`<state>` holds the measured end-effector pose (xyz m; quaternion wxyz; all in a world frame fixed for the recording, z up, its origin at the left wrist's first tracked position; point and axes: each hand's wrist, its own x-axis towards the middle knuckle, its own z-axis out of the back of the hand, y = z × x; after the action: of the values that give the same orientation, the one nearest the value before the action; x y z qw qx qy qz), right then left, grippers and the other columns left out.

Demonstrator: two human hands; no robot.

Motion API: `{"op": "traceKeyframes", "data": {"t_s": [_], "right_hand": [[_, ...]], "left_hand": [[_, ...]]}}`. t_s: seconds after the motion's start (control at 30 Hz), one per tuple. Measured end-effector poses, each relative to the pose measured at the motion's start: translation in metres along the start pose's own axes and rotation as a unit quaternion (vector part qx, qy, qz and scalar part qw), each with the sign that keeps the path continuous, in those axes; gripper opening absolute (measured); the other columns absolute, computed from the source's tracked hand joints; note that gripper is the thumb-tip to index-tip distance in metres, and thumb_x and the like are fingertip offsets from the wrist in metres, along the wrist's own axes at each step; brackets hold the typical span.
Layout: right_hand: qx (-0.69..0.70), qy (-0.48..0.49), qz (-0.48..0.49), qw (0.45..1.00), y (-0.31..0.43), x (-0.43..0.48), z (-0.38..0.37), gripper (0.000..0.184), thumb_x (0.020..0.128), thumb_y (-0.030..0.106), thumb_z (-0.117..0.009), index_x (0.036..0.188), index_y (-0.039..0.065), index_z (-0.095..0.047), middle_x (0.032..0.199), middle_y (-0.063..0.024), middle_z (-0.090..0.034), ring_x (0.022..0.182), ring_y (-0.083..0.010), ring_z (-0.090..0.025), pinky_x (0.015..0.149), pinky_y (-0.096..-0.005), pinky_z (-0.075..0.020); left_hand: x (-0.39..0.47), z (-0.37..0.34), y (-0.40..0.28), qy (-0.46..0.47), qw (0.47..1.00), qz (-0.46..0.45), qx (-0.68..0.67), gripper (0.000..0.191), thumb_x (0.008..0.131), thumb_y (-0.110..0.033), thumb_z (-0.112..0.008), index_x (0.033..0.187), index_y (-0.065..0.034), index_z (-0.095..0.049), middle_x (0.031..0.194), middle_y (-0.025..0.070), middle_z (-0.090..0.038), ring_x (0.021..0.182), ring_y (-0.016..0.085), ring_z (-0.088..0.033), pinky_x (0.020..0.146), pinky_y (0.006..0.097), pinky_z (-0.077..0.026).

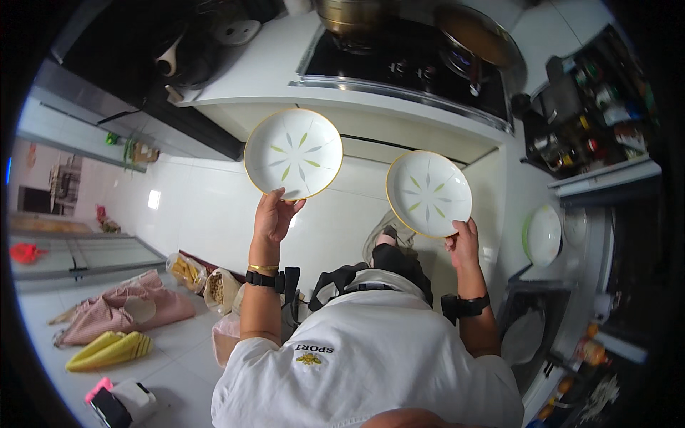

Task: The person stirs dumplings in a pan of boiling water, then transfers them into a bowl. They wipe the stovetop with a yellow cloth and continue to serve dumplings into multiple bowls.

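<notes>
My left hand (276, 215) grips the near rim of a white plate (294, 154) that has a yellow edge and a pattern of green and grey leaves. A matching plate (428, 193) is pinched at its lower right rim by my right hand (464, 242). Both plates are held apart in the air, their decorated faces towards me, with nothing on them. The thumbs lie over the rims; most of the other fingers are hidden behind the plates.
Ahead, a gas hob (396, 69) carries a brass-coloured pot (356, 16) and a pan (479, 35) over a blue flame. A sink (530, 326) and a green-edged bowl (543, 235) are on the right. Bags (219, 289), an apron-like striped cloth (128, 310) and a yellow towel (109, 350) lie left.
</notes>
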<state>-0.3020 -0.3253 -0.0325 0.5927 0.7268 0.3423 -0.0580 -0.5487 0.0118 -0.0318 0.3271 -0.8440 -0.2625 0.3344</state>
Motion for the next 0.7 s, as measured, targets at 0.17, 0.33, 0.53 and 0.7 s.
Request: {"op": "traceKeyframes", "data": {"t_s": [0.17,0.33,0.53,0.7], "right_hand": [[-0.017,0.066,-0.026,0.997,0.015,0.067,-0.037,0.021,0.086,0.013,-0.052,0.105,0.005,-0.051,0.070,-0.0041,-0.054,0.043,-0.0109,-0.044,0.037,-0.0262,-0.0370],[-0.051,0.119,-0.020,0.991,0.026,0.120,-0.088,0.021,0.088,0.014,-0.052,0.107,0.005,-0.048,0.073,-0.0040,-0.056,0.047,-0.0096,-0.046,0.038,-0.0244,-0.0376],[-0.063,0.156,-0.015,0.986,0.014,0.168,-0.169,0.021,0.089,0.011,-0.049,0.108,0.004,-0.048,0.075,-0.0044,-0.056,0.048,-0.0091,-0.046,0.040,-0.0248,-0.0393],[-0.073,0.138,0.000,0.988,-0.002,0.210,-0.253,0.022,0.089,0.012,-0.049,0.110,0.004,-0.046,0.075,-0.0049,-0.055,0.049,-0.0102,-0.047,0.042,-0.0254,-0.0399]], "left_hand": [[0.011,-0.005,-0.022,-0.037,0.998,-0.037,-0.046,0.034,0.089,-0.012,-0.050,0.121,0.0002,-0.046,0.108,0.0103,-0.060,0.094,0.021,-0.062,0.091,0.0420,-0.050],[0.046,-0.007,-0.038,-0.092,0.989,-0.070,-0.088,0.038,0.090,-0.013,-0.050,0.124,0.0006,-0.041,0.122,0.0145,-0.052,0.105,0.027,-0.058,0.096,0.0418,-0.047],[0.123,0.020,-0.076,-0.102,0.982,-0.085,-0.133,0.041,0.090,-0.011,-0.051,0.126,0.0019,-0.038,0.125,0.0140,-0.049,0.110,0.031,-0.055,0.098,0.0421,-0.047],[0.206,0.054,-0.119,-0.100,0.982,-0.077,-0.141,0.041,0.090,-0.011,-0.050,0.127,0.0023,-0.037,0.125,0.0134,-0.048,0.110,0.032,-0.054,0.095,0.0407,-0.049]]}}
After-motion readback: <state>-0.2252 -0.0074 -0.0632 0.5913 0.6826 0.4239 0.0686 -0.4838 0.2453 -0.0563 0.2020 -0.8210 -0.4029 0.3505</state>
